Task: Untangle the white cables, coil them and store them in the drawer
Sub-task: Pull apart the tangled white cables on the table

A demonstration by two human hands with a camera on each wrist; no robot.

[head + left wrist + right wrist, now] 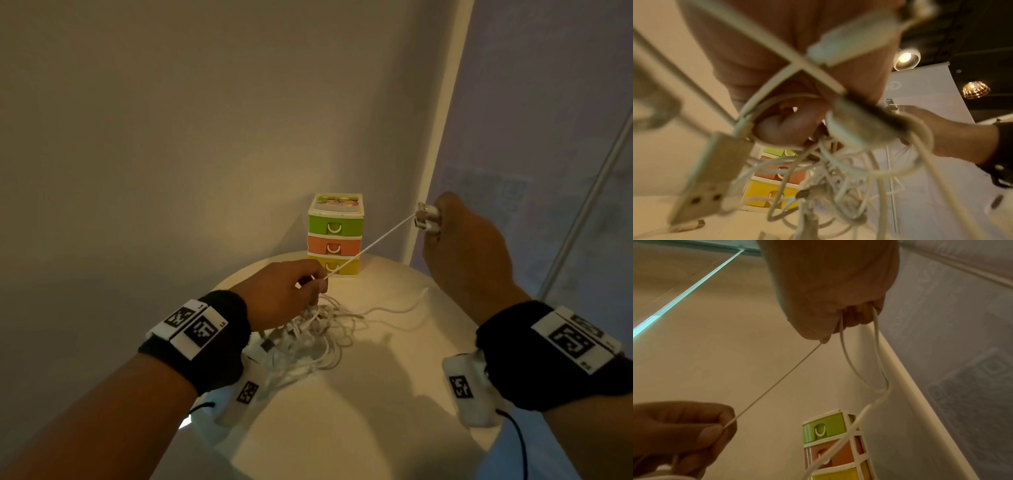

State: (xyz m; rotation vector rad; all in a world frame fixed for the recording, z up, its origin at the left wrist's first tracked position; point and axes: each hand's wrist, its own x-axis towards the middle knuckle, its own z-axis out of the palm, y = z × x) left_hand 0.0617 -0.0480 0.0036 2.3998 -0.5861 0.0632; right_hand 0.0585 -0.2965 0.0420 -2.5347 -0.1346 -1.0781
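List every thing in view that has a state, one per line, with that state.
Left hand: pinching the taut cable.
Right hand: raised, gripping connector ends.
Taut cable: stretched straight between both hands.
Cable pile: still tangled on the table.
Green drawer: closed.
Orange drawer: closed.
Yellow drawer: closed.

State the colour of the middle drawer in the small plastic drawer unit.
Orange middle drawer, clearest in the head view.

Beige wall [171,137], round white table [342,428].
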